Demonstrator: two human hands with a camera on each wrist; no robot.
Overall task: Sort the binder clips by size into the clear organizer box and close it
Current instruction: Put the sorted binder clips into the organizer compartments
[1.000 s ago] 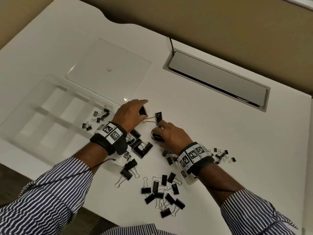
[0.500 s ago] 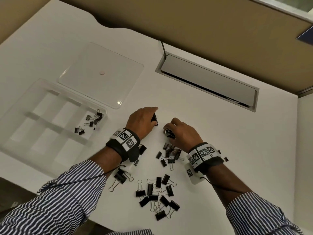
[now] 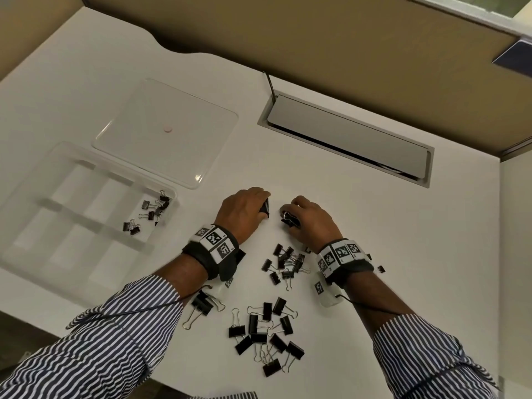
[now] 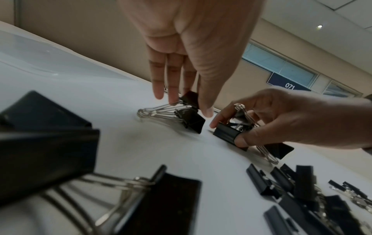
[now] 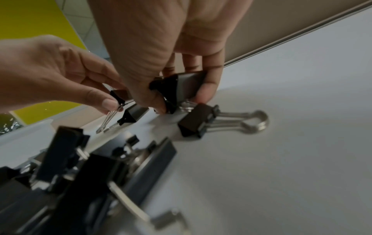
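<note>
2 hands work on a white surface [image 3: 374, 226]. Clear organizer box [image 3: 43, 214], lid off, lies far left holding small binder clips [image 3: 149, 211]. Left hand [image 3: 243, 214] pinches 1 large clip [image 4: 189, 98]; right hand [image 3: 312, 221] grips another clip [image 5: 181, 85].

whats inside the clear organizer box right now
Only small binder clips, lying loose in one corner compartment of the clear organizer box, the one nearest the hands. The other compartments look empty through the clear plastic. Its lid lies off, on the table beside it.
</note>
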